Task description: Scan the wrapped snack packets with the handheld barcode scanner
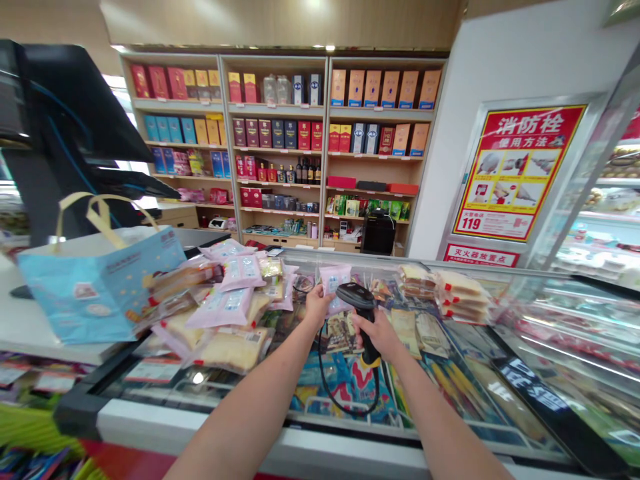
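Right hand (379, 331) clenched round the handle of a black handheld barcode scanner (356, 297). Scanner's long axis runs from the handle low on the right up to the head, which sits just above the right fingers (373, 327) and points left at a pink-and-white packet (333, 283). Left hand (317, 305) is grasping that packet, fingers closed on its lower part, packet standing upright just beside the scanner head. Packet's print looks like small text, too small and blurred to read, probably no usable brand. Black cord (320, 363) drops from the scanner and loops below both hands over a glass-topped freezer (450, 270). Left of the left fingers, a pile of pink packets and bread packets (225, 310) lies on the glass, with a blue paper bag (100, 287) with yellow handles further left. Right of the scanner is a stack of wrapped bread (463, 297). Ahead, beyond the fingers, a red sign (519, 172) reads 消防栓 使用方法 and 119, and a smaller one below it (480, 255) reads 灭火器放置点.
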{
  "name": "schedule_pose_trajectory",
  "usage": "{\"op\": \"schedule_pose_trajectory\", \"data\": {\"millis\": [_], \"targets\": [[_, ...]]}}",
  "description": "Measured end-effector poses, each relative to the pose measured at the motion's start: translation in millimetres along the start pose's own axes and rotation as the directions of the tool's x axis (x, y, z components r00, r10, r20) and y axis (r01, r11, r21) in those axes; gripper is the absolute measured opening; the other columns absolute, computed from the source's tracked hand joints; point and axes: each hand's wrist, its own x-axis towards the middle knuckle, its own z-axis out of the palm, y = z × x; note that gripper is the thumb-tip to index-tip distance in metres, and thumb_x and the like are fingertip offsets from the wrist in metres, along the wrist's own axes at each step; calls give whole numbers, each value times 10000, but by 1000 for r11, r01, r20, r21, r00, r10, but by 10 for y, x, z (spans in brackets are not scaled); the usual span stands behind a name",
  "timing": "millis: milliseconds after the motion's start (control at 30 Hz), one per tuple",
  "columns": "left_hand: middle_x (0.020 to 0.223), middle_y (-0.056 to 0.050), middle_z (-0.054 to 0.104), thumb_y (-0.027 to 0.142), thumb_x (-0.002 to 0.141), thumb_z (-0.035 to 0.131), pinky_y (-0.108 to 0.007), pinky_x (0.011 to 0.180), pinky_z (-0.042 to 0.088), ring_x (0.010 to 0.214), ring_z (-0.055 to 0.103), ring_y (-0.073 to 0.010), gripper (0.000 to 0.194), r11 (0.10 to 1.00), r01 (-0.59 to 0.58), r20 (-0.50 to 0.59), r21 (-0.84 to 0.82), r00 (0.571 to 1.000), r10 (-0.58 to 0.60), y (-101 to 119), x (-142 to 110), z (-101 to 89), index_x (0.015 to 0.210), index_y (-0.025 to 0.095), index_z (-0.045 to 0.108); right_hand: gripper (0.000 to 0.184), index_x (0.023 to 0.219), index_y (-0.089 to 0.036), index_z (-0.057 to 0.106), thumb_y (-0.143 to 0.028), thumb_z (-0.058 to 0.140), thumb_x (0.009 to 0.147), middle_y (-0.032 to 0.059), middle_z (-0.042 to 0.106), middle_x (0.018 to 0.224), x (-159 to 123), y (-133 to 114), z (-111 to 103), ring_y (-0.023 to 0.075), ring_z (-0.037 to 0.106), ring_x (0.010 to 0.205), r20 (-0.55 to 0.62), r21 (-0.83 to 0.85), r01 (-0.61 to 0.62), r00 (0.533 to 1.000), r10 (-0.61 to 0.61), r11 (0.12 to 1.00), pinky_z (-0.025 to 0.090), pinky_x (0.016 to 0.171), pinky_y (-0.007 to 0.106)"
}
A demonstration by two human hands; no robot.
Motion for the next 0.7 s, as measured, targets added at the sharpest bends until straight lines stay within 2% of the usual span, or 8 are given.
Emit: {"op": "schedule_pose_trajectory", "data": {"millis": [200,300,400,533,700], "targets": [[751,-29,728,350,518,807,-280,649,521,757,689,-214,418,997,-22,-3,72,1000,23,52,-37,-10,857,156,657,369,780,-200,534,-496,727,675,-74,536,509,-16,-63,14,94,498,373,10,-9,-39,999,39,999,478,406,234],[727,-21,723,290,500,797,-275,631,516,713,681,-207,400,999,-14,-22,43,1000,15,36,5,-14,847,161,647,345,756,-200,536,-484,720,690,-71,531,489,-23,-97,8,92,495,374,3,4,-65,998,65,998,476,405,226],[716,-20,722,228,490,784,-283,657,523,679,672,-190,371,1000,23,-34,-8,999,-23,7,59,74,825,161,640,342,707,-201,524,-492,701,706,-69,517,470,-27,-143,-55,87,482,373,-52,36,-97,994,98,995,474,397,220],[697,-33,713,208,507,778,-290,666,522,651,662,-179,299,993,114,60,7,992,-115,-55,51,436,767,150,643,370,753,-203,524,-490,739,665,-70,544,505,-36,-221,-275,94,492,376,-199,98,-86,975,104,991,479,386,231],[595,-23,661,233,583,746,-297,586,504,525,602,-160,214,977,201,214,72,953,-212,-311,-94,1181,740,154,624,388,781,-208,523,-466,775,639,-72,545,508,-97,-297,-686,109,504,374,-340,119,-29,938,68,992,461,368,236]]}}
